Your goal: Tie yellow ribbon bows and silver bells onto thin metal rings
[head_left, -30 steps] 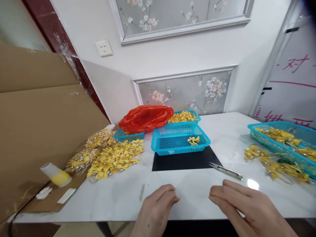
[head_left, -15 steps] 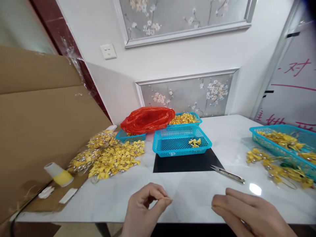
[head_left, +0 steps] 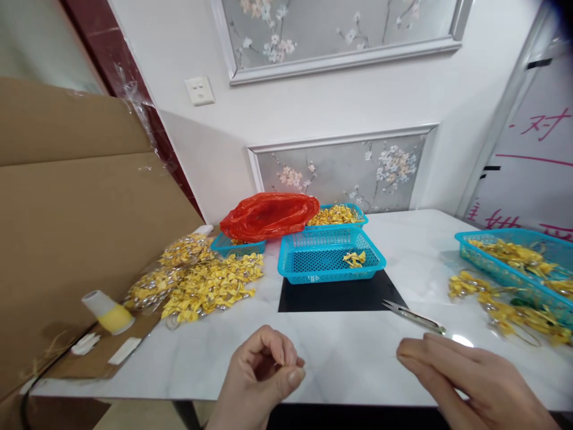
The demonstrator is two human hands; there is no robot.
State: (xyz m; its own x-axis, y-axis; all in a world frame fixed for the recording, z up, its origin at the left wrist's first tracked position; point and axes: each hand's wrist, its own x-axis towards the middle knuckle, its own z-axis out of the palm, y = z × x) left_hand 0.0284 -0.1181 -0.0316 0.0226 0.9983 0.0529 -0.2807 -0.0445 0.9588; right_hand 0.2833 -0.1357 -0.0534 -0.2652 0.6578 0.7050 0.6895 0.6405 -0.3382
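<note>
My left hand [head_left: 264, 373] is closed in a pinch above the front of the white table [head_left: 340, 337]. A tiny pale bit shows between its fingers, too small to name. My right hand [head_left: 470, 373] hovers to the right, thumb and fingers pressed together; whatever they hold, if anything, is hidden. Beyond the right hand lie thread snips [head_left: 414, 316], partly on a black mat [head_left: 331, 297]. A blue basket [head_left: 331, 276] rests on that mat, with a small yellow ribbon bow [head_left: 355, 258] inside.
Yellow bows [head_left: 210, 286] are heaped at the left, near a cone [head_left: 108, 312] and cardboard [head_left: 76, 239]. A red plastic bag [head_left: 268, 218] covers part of a rear basket [head_left: 242, 248]. At the right, more bows [head_left: 496, 304] lie beside another blue basket [head_left: 474, 254].
My right hand has moved right, away from the left. My left hand has shifted slightly left and its fingers have curled in, hiding most of the thin tan strand seen before.
</note>
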